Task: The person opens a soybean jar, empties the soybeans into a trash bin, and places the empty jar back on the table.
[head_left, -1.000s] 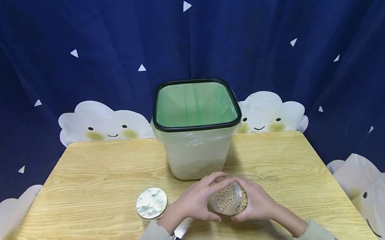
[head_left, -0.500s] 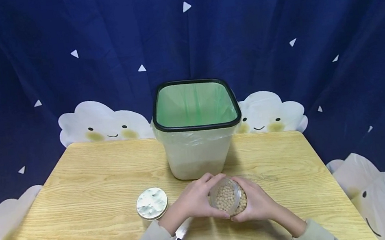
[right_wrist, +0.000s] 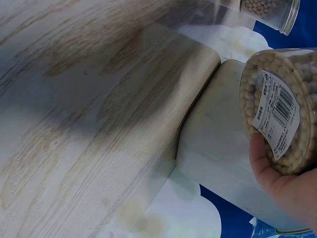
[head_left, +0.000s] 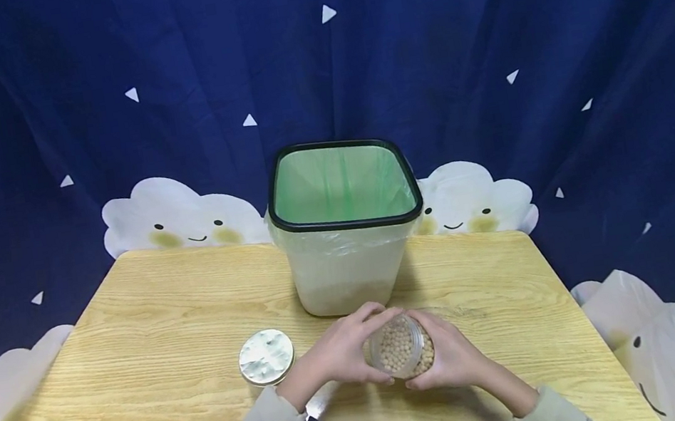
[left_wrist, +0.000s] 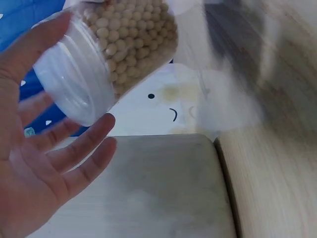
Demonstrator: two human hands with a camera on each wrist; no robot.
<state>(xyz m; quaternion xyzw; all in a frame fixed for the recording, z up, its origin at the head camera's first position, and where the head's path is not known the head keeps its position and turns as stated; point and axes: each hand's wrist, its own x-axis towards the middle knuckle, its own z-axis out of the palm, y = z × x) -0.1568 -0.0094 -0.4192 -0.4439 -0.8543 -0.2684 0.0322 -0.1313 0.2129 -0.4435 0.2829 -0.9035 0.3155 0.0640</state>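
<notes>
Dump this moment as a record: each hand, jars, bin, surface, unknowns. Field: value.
right hand: holds the jar of beige balls near its base, which bears a barcode label
left hand: around the jar's clear end, thumb and fingers on opposite sides
jar pose: tilted
second jar: silver-lidded jar, beside left cuff
bin: upright beyond the hands, black rim, green inside
surface: light wood table
unknown: whether the clear end is capped
</notes>
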